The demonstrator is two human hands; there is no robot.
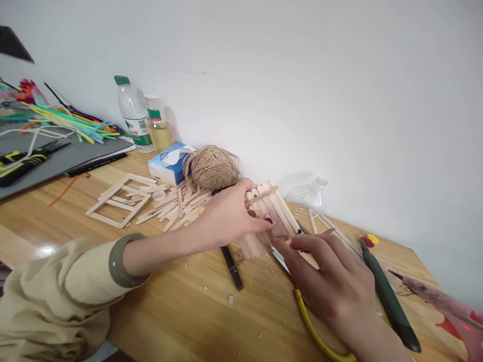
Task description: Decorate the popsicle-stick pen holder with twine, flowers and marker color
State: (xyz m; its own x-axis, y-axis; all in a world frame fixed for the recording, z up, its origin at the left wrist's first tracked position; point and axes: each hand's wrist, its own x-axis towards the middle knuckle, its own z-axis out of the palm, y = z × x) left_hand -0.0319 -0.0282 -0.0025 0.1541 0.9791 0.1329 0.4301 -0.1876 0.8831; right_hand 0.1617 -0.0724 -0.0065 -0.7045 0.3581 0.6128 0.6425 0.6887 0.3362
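Note:
A small structure of pale craft sticks (277, 208), with twine across its top, leans slightly over the wooden table. My left hand (234, 211) grips it from the left, thumb pressed over its front near some dark round pieces. My right hand (332, 276) is at its lower right, with thumb and index finger brought together at the lower edge; what lies between them is too small to make out. Under my right hand are yellow-handled scissors (311, 324). A black marker (232, 268) lies just below the structure.
Loose craft sticks (181, 206), a stick frame (118, 201), a twine ball (213, 168), a tissue pack (169, 163) and two bottles (136, 120) stand left and behind. At right are a green-handled tool (390, 296), a pink glue gun (445, 306) and a clear plastic piece (311, 193).

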